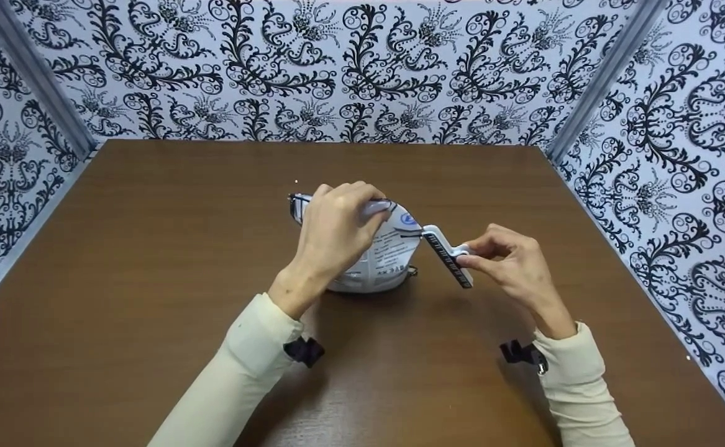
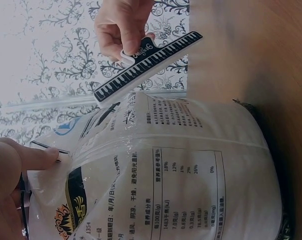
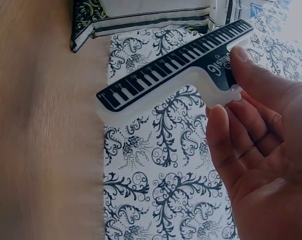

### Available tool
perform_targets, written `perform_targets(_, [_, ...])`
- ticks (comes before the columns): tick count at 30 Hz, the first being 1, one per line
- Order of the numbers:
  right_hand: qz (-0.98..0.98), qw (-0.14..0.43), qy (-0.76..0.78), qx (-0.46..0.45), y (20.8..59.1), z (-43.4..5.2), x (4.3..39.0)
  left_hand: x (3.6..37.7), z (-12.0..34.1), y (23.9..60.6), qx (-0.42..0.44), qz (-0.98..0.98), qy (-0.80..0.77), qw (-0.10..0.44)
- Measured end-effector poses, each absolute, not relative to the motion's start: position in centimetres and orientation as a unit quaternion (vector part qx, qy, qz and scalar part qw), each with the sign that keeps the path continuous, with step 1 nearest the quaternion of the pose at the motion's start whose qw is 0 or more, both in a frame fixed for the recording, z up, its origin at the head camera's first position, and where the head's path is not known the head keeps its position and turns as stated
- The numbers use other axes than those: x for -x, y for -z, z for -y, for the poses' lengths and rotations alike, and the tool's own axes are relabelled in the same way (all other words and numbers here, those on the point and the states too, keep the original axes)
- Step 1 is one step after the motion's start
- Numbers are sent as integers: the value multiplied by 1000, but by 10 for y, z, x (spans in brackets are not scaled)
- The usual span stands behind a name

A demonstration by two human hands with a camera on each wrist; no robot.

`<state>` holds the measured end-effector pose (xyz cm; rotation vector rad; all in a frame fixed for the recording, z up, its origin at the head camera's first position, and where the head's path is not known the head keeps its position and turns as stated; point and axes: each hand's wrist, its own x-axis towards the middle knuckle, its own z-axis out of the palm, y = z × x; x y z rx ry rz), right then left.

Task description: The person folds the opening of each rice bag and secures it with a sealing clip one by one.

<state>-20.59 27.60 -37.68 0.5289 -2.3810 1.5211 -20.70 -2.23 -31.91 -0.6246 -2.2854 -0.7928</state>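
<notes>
A white printed rice bag (image 1: pixel 387 254) stands on the table, a nutrition table on its side. My left hand (image 1: pixel 340 217) grips its folded top, with the thumb (image 2: pixel 46 152) pressed on the plastic in the left wrist view. To the right of the bag, my right hand (image 1: pixel 511 254) pinches the handle of a bag clip (image 1: pixel 446 257) between thumb and fingers. Black-and-white piano keys and the word Music mark the clip (image 3: pixel 176 65) in the right wrist view. One end of the clip is close to the bag's upper edge; whether they touch I cannot tell.
The brown wooden table (image 1: pixel 182 248) reaches back to a wall (image 1: pixel 374 74) covered in black-and-white scrolls. Similar patterned panels stand on the left and right, with grey metal posts (image 1: pixel 604 81) at the corners. Dark wrist straps (image 1: pixel 303 351) sit over the cream sleeves.
</notes>
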Motion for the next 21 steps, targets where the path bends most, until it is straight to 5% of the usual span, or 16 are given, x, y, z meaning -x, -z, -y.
perform_targets(21, [833,130,-508,-176,379,-268,213,207,21,319,244,866,299,316])
